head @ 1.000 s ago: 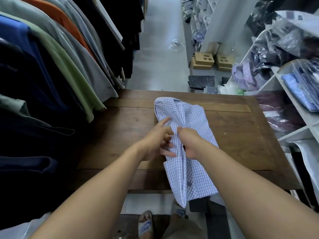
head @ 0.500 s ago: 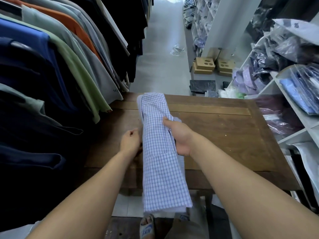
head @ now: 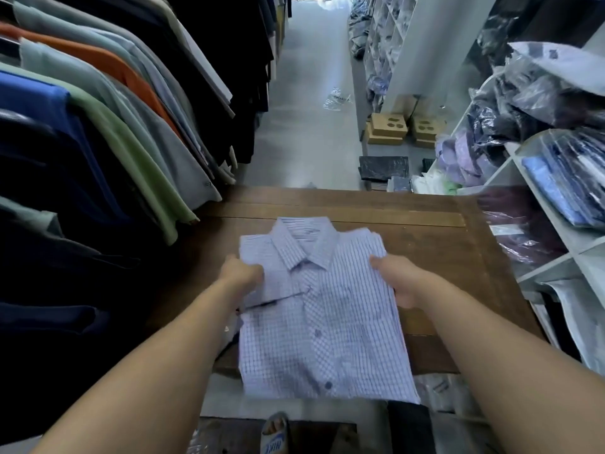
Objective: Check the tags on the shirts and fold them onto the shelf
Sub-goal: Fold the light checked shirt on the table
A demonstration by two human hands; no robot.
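A light blue checked shirt point(head: 322, 319) lies front up over the wooden table point(head: 435, 257), collar at the far end, buttons down the middle, its lower part hanging past the near edge. My left hand point(head: 240, 273) grips the shirt's left side below the shoulder. My right hand point(head: 397, 278) grips the right side at the same height. Its sleeves are tucked out of sight. The white shelf unit point(head: 553, 221) stands to the right of the table.
A rack of hanging shirts point(head: 108, 126) crowds the left side and overhangs the table's left corner. The shelves hold bagged clothes point(head: 569, 178). Cardboard boxes point(head: 388, 129) and a dark packet point(head: 383, 167) sit on the floor beyond the table. My sandalled foot point(head: 275, 434) shows below.
The shirt was folded into a narrow strip and held at its middle; now it is turned front up and wider, with one hand gripping each side.
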